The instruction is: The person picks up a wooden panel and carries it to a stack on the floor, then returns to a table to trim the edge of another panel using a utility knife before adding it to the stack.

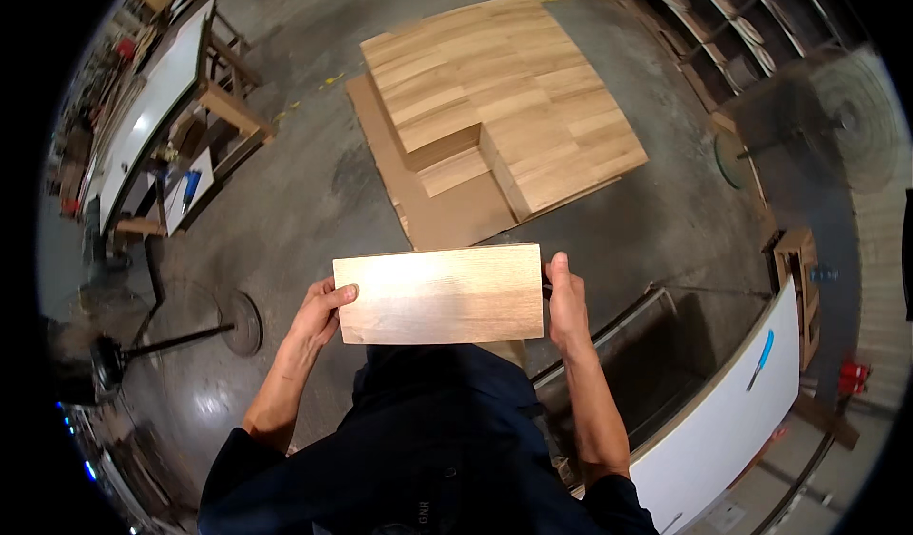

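Observation:
A light-coloured rectangular wooden board is held level in front of my body. My left hand grips its left end, thumb on the top face and fingers underneath. At the other end, my right hand is closed against the short edge with the thumb pointing up; its fingers are partly hidden, and a small dark bit shows between hand and board. Beyond lies a broad stack of similar wooden boards on a brown cardboard sheet. A gap at the stack's near left corner exposes lower boards.
A white-topped workbench stands at left, near a pedestal fan's base. At lower right, a white tabletop carries a blue-handled tool. Shelving lines the far right, with a blurred fan before it.

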Demonstrator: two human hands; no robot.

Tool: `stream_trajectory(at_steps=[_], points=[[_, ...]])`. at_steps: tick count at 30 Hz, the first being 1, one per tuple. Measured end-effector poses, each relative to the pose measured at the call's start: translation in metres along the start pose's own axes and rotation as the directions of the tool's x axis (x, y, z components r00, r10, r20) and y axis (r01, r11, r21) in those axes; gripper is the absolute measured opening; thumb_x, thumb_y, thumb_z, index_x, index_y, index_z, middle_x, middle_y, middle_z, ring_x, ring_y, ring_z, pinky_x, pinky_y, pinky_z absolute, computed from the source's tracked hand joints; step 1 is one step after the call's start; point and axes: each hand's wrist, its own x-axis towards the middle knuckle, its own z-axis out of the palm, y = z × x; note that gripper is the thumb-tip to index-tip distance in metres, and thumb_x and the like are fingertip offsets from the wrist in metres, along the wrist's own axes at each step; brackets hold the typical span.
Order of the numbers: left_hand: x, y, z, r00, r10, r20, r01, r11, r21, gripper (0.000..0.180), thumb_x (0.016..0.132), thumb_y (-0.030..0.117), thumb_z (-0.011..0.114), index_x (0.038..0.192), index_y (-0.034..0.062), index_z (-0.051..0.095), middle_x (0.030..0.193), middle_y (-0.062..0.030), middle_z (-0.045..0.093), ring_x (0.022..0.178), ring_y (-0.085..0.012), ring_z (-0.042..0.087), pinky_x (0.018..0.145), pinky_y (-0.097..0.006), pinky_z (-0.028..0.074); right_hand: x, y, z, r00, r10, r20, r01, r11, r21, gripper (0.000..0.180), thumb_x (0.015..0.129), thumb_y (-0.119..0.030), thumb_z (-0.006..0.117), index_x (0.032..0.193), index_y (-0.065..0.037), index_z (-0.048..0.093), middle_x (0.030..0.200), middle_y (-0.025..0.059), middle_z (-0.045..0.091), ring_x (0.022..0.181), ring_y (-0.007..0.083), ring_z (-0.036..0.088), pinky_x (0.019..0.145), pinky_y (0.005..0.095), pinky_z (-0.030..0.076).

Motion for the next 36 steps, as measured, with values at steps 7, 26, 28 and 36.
stream_trajectory(at_steps=[7,26,28,36], points=[[0.008,-0.021,-0.005,0.975,-0.05,-0.218,0.04,0.998,-0.05,0.044,0.08,0.014,0.073,0.112,-0.0117,0.056,0.1,-0.0157,0.066,0.089,-0.0207,0.064,0.082,-0.032,0.051,0.061,0.018,0.01,0.97,0.206,0.125,-0.155,0.931,-0.329,0.051,0.097,-0.04,0.05,0.098,0.008,0.066,0.09,0.0102,0.066,0.081,0.0121,0.057,0.073,0.0287,0.047],[0.325,-0.109,-0.055,0.877,-0.299,-0.375,0.218,0.945,-0.245,0.064,0.076,0.015,0.076,0.126,-0.0103,0.047,0.115,-0.0151,0.059,0.107,-0.0239,0.057,0.094,-0.036,0.045,0.405,0.212,0.009,0.868,0.422,0.26,-0.342,0.889,-0.304,0.048,0.092,-0.032,0.062,0.125,0.002,0.057,0.109,0.0081,0.065,0.097,0.014,0.057,0.088,0.0287,0.044],[0.386,-0.136,-0.081,0.888,-0.289,-0.358,0.221,0.95,-0.22,0.063,0.077,0.015,0.075,0.126,-0.0121,0.046,0.115,-0.015,0.059,0.106,-0.024,0.057,0.094,-0.036,0.044,0.452,0.252,0.008,0.905,0.395,0.157,-0.309,0.865,-0.395,0.048,0.092,-0.035,0.061,0.122,0.002,0.058,0.11,0.0102,0.065,0.099,0.0162,0.057,0.089,0.0302,0.044],[0.571,-0.217,-0.182,0.927,-0.224,-0.3,0.176,0.968,-0.178,0.062,0.082,0.021,0.072,0.128,-0.0097,0.045,0.12,-0.016,0.057,0.113,-0.0265,0.054,0.1,-0.037,0.04,0.599,0.387,0.033,0.92,0.387,-0.059,-0.383,0.861,-0.335,0.052,0.085,-0.041,0.069,0.116,0.0,0.063,0.11,0.0099,0.064,0.101,0.0192,0.054,0.092,0.0323,0.041]])
